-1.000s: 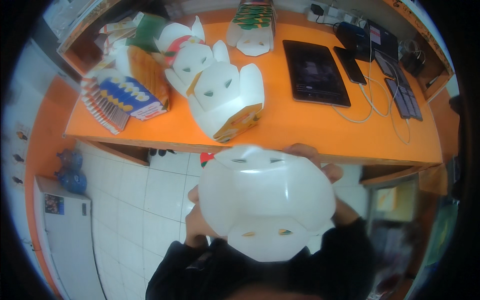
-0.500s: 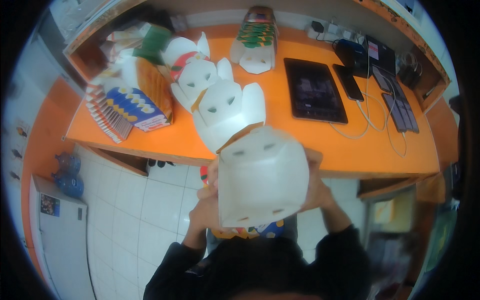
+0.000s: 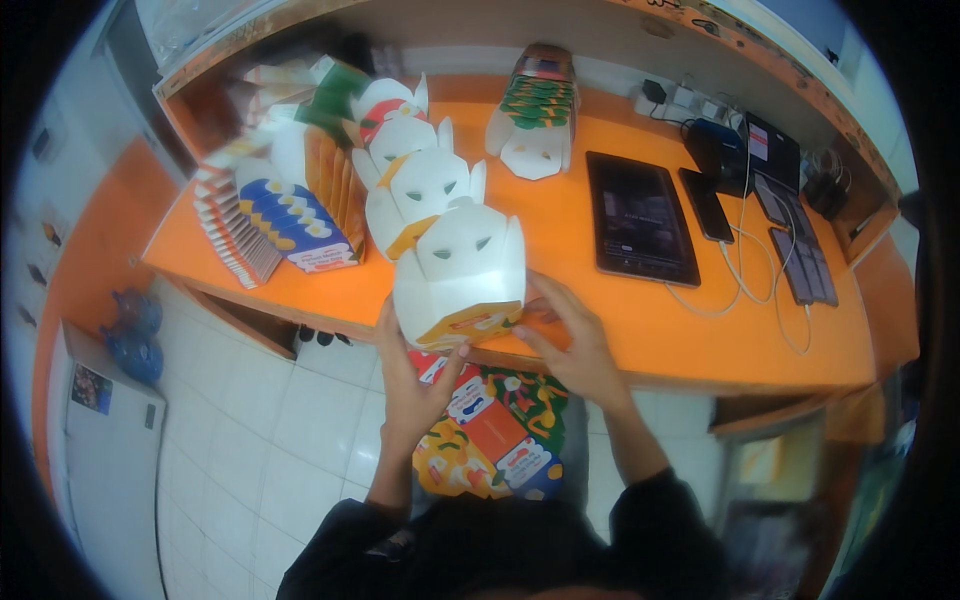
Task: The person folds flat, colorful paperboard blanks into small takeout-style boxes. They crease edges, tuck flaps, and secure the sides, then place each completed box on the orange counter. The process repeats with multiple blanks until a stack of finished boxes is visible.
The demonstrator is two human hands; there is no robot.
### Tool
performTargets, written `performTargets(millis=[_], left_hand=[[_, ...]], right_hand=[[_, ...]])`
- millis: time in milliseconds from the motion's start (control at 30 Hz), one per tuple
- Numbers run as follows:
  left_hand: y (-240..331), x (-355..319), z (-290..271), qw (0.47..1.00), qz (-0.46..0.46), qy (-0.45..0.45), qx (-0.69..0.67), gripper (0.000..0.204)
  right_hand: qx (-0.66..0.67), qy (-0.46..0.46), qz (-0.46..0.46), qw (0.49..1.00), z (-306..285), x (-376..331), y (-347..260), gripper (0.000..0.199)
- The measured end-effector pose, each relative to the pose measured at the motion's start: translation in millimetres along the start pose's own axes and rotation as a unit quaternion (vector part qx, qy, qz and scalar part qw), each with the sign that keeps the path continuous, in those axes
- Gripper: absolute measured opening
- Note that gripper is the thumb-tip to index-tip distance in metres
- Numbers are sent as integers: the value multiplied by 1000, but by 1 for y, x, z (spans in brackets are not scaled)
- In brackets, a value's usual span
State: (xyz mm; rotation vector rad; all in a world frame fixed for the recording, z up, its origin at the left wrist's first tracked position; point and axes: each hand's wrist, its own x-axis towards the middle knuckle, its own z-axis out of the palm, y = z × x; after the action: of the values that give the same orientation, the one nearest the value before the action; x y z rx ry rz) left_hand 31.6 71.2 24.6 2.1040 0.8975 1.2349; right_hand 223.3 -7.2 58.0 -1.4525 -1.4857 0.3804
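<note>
An open white paper food box (image 3: 462,262) with a yellow printed side is at the table's front edge, behind it a row of similar boxes. My left hand (image 3: 412,385) grips its left lower side, thumb at the front. On the opposite side, my right hand (image 3: 572,340) holds the lower right corner between thumb and fingers. Directly behind, another open box (image 3: 425,190) touches it, and a red-banded one (image 3: 392,110) stands farther back. Unfolded printed cardboard (image 3: 490,430) in red, green, blue and yellow lies across my lap, below the hands.
Stacks of nested boxes (image 3: 300,225) stand on the left of the orange table (image 3: 545,235). Another nested row (image 3: 535,115) lies at the back. A tablet (image 3: 642,220), a phone (image 3: 706,205) and charging cables (image 3: 738,270) occupy the right side.
Both hands have carried the box forward and down to the table's front edge, behind it the row of boxes. The printed cardboard on my lap now shows more fully.
</note>
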Motion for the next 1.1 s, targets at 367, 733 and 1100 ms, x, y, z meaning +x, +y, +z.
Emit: performTargets(millis=[367,733,1100], left_hand=[[-66,-62,22,962,54,208,-171,65],[-130,-140,38,936,-214,-247,131,79],[-117,-125,56,933,-241,-227,145,72]], right_hand=[[323,-128,2,938,1,-65,25,22],[-55,-60,263,961,81,-100,219,42],[-135,-207,227,942,87,-114,188,63]])
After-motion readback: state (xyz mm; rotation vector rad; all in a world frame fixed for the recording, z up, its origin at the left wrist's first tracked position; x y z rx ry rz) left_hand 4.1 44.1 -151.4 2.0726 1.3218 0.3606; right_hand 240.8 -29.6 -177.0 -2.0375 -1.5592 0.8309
